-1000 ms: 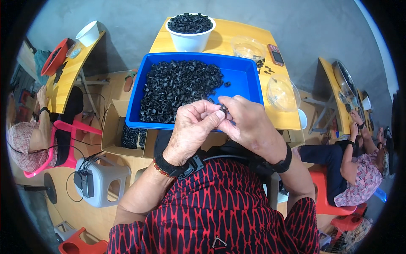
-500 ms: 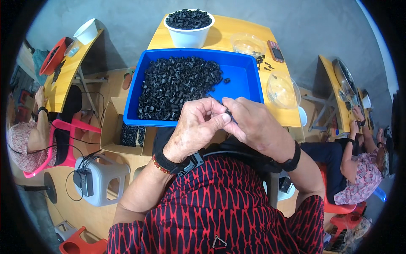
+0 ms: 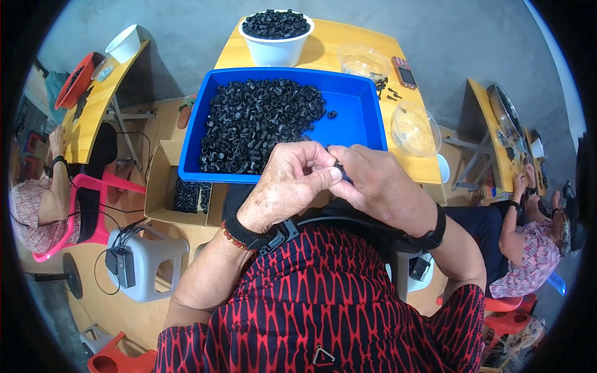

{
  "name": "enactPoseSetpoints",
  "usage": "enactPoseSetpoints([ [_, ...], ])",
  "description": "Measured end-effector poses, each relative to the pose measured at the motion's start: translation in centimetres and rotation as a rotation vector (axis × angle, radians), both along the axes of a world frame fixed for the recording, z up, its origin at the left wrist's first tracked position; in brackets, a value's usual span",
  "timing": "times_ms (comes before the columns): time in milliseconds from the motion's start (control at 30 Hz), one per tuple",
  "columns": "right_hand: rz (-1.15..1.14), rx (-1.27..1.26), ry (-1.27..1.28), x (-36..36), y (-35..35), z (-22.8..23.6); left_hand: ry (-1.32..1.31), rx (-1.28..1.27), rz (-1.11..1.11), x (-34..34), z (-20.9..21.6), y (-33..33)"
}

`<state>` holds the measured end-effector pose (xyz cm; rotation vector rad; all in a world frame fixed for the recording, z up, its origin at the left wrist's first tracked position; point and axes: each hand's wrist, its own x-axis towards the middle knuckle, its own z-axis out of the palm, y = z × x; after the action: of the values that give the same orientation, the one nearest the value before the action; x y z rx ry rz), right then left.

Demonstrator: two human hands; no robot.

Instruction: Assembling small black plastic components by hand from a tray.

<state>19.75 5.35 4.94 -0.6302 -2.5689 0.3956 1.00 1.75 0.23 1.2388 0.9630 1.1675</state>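
Note:
My left hand (image 3: 291,181) and my right hand (image 3: 375,179) meet at the near edge of a blue tray (image 3: 357,118). Between their pinched fingertips is a small black plastic part (image 3: 339,166), mostly covered by the fingers. A heap of small black plastic pieces (image 3: 258,124), many shaped like short rings, fills the tray's left and middle. One loose piece (image 3: 332,114) lies apart from the heap on the blue bottom.
On the yellow table (image 3: 336,37) stand a white bucket (image 3: 273,51) full of black pieces, two clear bowls (image 3: 415,132) and a phone (image 3: 404,73). A cardboard box (image 3: 177,214) and grey stool (image 3: 149,261) are at left. People sit at tables on both sides.
Both hands stay together on the small black part, with only slight finger movement. The whole view has shifted a little. At right, the other person's hand has moved slightly.

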Motion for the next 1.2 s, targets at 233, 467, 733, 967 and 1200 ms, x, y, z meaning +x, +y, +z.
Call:
enactPoseSetpoints([
  [233, -0.02, 0.064, -0.047, -0.1, -0.3, -0.3, 0.022, 0.031, 0.003, 0.1, -0.4, 0.1],
  [467, -0.04, 0.086, 0.017, 0.0, -0.1, -0.6, -0.006, 0.021, 0.024, 0.3, 0.0, -0.2],
  [733, -0.081, 0.152, 0.134, 0.1, 0.0, -1.7, -0.025, -0.045, -0.031, 0.1, 0.8, -0.5],
  [967, -0.042, 0.146, 0.082, 0.2, 0.4, -1.3, -0.024, 0.069, 0.062, 0.7, -0.6, -0.5],
  [1200, -0.043, 0.154, 0.07, 0.2, 0.0, -1.2, -0.02, 0.061, 0.054, 0.8, -0.1, -0.5],
])
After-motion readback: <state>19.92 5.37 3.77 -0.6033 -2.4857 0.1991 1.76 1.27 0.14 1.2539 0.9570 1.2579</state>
